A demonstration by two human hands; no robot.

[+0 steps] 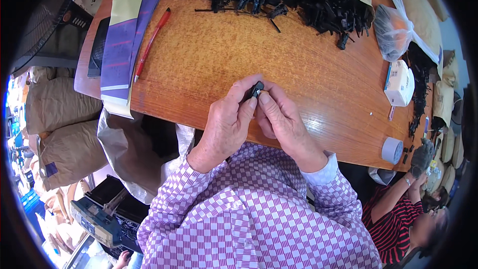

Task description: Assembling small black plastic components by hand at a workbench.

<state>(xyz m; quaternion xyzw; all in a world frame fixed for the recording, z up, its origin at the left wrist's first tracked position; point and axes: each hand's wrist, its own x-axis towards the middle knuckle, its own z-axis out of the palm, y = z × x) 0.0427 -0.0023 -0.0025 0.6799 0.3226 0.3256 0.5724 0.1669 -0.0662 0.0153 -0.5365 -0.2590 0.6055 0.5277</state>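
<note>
Both my hands meet over the near edge of a wooden table. Between their fingertips is a small black plastic part, mostly covered by the fingers. My left hand is closed, with thumb and forefinger pinching the part from the left. From the other side my right hand is closed on it too, its thumb pressing near the part's lower end. Something small and pale shows by the right thumb tip; I cannot make out what it is. A large heap of similar-looking black plastic parts lies at the table's far side.
On the left lie a purple and yellow paper strip and a red pen. Along the right are a knotted plastic bag, a white box and a tape roll. A co-worker in stripes sits lower right. Brown sacks stand left.
</note>
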